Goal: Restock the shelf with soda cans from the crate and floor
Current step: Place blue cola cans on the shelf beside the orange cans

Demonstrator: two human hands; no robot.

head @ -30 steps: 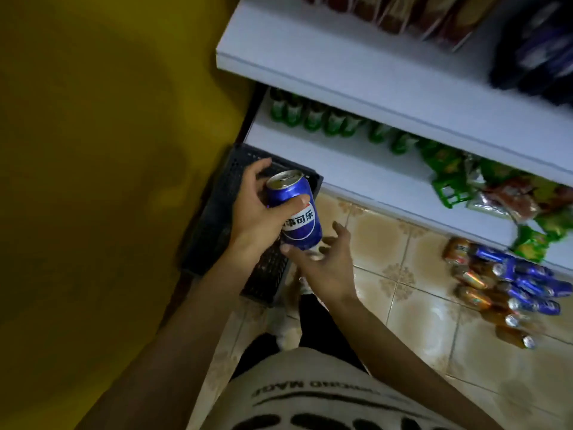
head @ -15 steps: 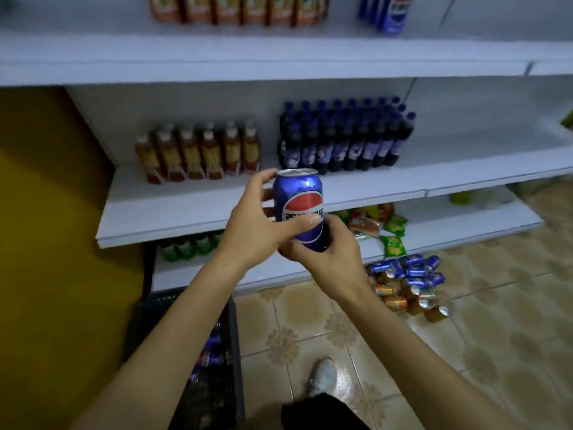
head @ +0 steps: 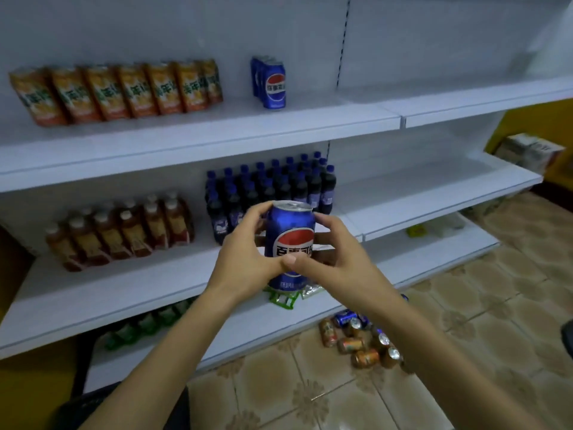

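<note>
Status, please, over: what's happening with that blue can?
Left hand and right hand both grip the blue can, upright. Matching cans stand on the upper shelf, bare space beside them. Nothing visibly in the way.

Dim, cool, even indoor light; soft overall blur, wide-angle bending toward the edges.

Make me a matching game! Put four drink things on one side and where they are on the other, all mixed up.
Things:
1. nearest blue can
2. row of orange cans
3. dark bottles
4. pile of loose cans

Places:
a. on the floor tiles
b. on the upper shelf
c. held by the left hand and right hand
d. on the middle shelf

Pairs: 1-c, 2-b, 3-d, 4-a
</note>
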